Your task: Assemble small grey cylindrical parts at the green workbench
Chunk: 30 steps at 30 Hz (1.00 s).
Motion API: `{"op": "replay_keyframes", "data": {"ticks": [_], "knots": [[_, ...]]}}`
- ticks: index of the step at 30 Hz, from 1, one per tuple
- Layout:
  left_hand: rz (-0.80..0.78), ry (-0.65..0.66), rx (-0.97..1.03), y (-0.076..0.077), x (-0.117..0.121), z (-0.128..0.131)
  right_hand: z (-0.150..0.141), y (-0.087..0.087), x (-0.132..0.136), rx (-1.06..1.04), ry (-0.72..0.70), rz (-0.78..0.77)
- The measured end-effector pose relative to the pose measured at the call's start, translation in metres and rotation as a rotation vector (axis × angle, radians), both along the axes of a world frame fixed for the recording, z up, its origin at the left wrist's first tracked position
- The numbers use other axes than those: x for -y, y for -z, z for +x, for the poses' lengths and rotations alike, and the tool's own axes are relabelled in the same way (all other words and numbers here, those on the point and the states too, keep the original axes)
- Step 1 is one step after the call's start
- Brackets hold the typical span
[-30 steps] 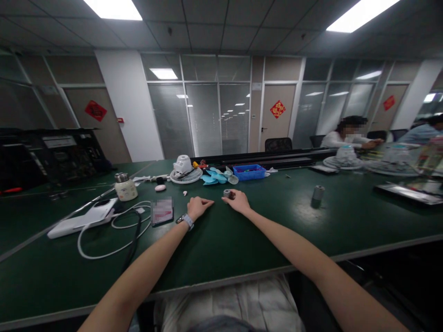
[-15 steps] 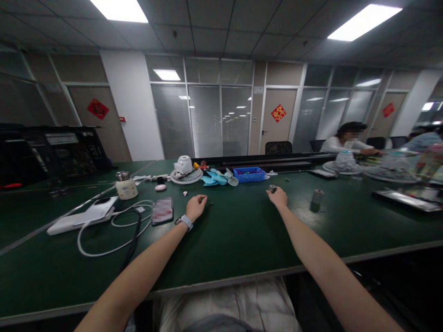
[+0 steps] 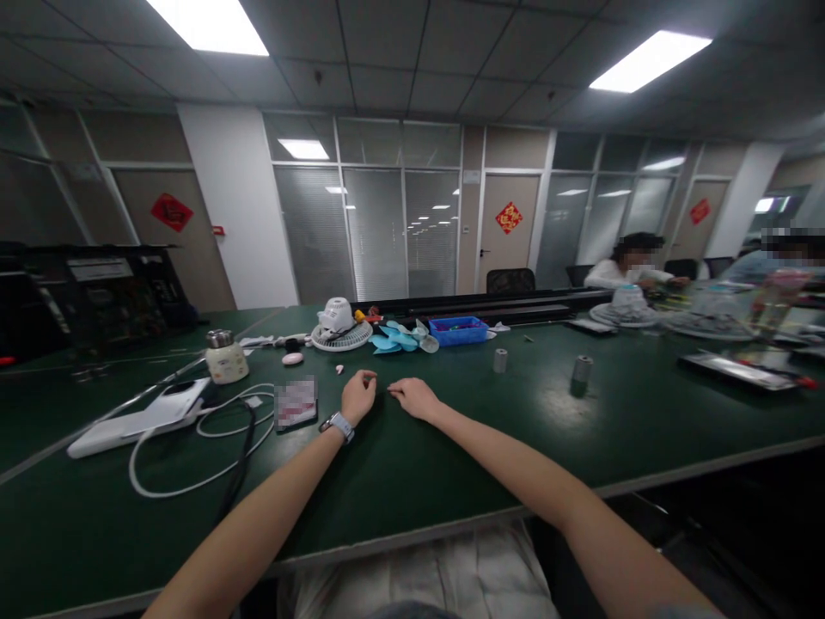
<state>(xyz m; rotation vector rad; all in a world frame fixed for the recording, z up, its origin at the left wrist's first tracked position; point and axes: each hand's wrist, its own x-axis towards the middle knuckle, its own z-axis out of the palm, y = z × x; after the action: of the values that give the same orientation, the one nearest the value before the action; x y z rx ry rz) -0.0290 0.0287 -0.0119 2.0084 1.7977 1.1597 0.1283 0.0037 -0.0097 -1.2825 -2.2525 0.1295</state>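
Observation:
My left hand [image 3: 358,395], a watch on its wrist, rests on the green table [image 3: 451,464] with its fingers curled into a loose pinch. My right hand [image 3: 416,398] lies just to its right, fingertips pressed together and pointing at the left hand. Whatever either hand pinches is too small to see. A small grey cylinder [image 3: 500,360] stands upright on the table, apart from the right hand and further back to the right. A second grey cylinder [image 3: 581,370] stands further right.
Left of my hands lie a phone [image 3: 296,402], a white device [image 3: 138,417] with a looped cable [image 3: 193,468] and a small jar [image 3: 225,358]. Behind are a white fan grille [image 3: 341,328], blue fan blades [image 3: 398,338] and a blue tray [image 3: 459,330]. People sit at the far right.
My right hand carried the small grey cylinder to the right, left it standing there, and came back beside my left hand. The left hand stayed put.

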Motion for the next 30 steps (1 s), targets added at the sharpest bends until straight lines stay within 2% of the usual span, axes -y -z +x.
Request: {"op": "replay_keyframes", "data": {"ticks": [3,5,9,11,14,20,30], "knots": [[-0.024,0.004,-0.013,-0.002,0.001,0.001,0.028,-0.012,-0.002,-0.010,0.056,0.026],[-0.034,0.008,-0.016,-0.003,0.001,0.000,0.059,-0.024,-0.002,-0.013,0.145,0.089],[-0.021,0.031,-0.024,-0.002,0.001,0.000,0.140,-0.046,-0.003,-0.116,0.499,0.262],[-0.010,0.038,-0.033,0.000,0.000,0.000,0.177,-0.050,-0.005,-0.178,0.667,0.298],[-0.024,0.036,-0.039,0.000,0.000,0.000,0.210,-0.045,-0.011,-0.197,0.771,0.262],[-0.031,0.049,-0.051,-0.001,0.001,0.000,0.217,-0.033,-0.019,-0.173,0.812,0.230],[-0.057,0.055,-0.069,0.000,-0.003,-0.002,0.220,-0.039,-0.020,-0.141,0.846,0.152]]}}
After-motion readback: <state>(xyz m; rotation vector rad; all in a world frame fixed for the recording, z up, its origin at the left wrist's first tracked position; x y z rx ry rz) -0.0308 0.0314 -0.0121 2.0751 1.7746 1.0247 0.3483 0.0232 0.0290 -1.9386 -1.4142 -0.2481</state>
